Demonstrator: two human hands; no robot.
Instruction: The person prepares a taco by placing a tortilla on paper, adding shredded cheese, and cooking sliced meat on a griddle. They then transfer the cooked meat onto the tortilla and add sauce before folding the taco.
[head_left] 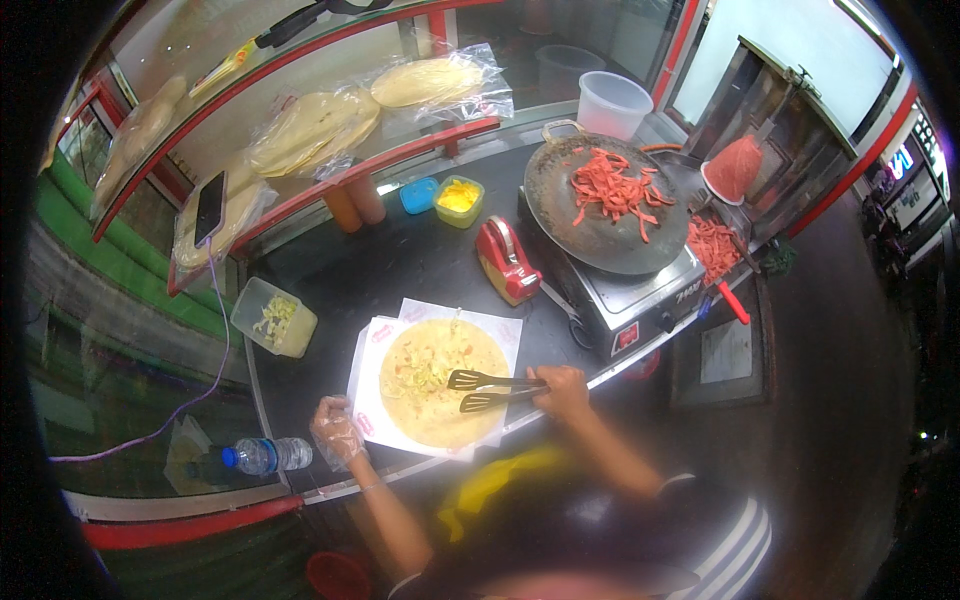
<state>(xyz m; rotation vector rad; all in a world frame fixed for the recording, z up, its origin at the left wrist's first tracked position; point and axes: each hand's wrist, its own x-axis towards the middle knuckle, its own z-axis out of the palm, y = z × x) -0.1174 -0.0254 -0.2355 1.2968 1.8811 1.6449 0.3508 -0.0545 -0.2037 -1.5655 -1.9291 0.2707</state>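
My right hand (563, 393) is closed on the handles of dark slotted tongs (482, 391). Their two blades are spread apart over a round flatbread (440, 425). Shredded pale green vegetable (425, 370) lies in a heap on the upper middle of the bread. White printed paper (367, 395) is spread beneath the bread. My left hand (338, 432), in a clear plastic glove, rests beside the paper's left edge. Its fingers are loosely bent and apart, with nothing seen in them.
A griddle pan (555, 225) with reddish meat strips sits on a stove (640, 300) at the right. Around the counter stand a red tape dispenser (508, 262), a tub of shredded vegetable (262, 310), a tub of yellow pieces (460, 200) and a water bottle (268, 456). Bagged flatbreads (315, 130) lie behind.
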